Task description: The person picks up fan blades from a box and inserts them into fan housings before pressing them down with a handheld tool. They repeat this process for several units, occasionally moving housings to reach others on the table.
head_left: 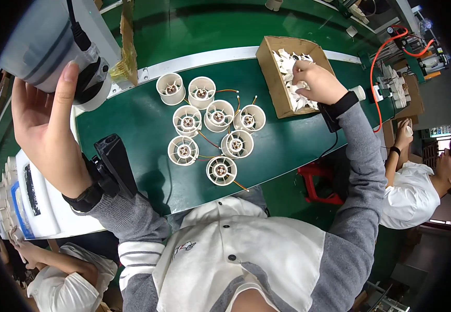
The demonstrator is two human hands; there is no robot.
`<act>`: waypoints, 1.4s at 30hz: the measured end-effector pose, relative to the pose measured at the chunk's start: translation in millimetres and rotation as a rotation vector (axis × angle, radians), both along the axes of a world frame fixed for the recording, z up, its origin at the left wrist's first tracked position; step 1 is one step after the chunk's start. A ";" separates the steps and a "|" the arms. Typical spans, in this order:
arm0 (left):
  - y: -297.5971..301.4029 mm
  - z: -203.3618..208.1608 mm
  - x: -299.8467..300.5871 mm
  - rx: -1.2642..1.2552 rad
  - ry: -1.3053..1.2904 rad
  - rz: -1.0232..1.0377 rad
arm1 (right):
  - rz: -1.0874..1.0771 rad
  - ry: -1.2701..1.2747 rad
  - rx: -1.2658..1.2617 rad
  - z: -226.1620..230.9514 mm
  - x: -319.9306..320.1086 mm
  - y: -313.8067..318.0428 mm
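Impellers (287, 63) seem light, stiff, perhaps brittle, best gripped centrally; right fingers (301, 66) curl among them, hold unclear, left fingers (65, 86) spread, no grip visible.

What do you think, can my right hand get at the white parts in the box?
Yes, most likely: the box is open-topped, and your right hand is at the white parts, with nothing visible blocking it.
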State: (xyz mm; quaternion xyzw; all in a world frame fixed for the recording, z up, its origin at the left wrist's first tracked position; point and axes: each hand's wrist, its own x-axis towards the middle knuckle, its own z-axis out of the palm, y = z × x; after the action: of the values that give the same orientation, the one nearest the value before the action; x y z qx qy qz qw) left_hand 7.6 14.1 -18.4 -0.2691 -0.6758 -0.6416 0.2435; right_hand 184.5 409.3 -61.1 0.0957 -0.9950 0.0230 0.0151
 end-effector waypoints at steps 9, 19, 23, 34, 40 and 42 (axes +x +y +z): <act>-4.7 -2.7 -1.1 -0.016 -0.012 -0.031 | -0.088 -0.225 0.594 -13.2 0.5 -18.1; -4.2 0.7 2.5 0.031 -0.052 -0.055 | 0.070 -0.154 0.737 0.7 -1.7 8.3; -3.7 -0.6 0.3 0.037 -0.036 -0.080 | -0.010 -0.118 0.672 -1.7 7.7 23.2; -13.1 -11.1 -4.8 -0.079 0.054 -0.025 | -0.370 -0.010 -0.817 18.2 59.7 -61.2; -19.2 -23.6 -18.2 -0.183 0.028 0.019 | -0.567 -0.328 -0.772 -28.7 90.5 -109.1; -10.8 -18.7 -11.7 -0.191 0.059 0.023 | -0.668 -0.373 -0.773 -35.8 87.7 -113.0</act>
State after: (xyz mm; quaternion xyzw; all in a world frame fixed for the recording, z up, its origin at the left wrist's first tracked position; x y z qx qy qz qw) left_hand -4.1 3.3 -37.1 -0.3022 -0.7294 -0.5632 0.2439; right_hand 272.2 296.3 -97.0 -0.2441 -0.8762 0.3976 -0.1211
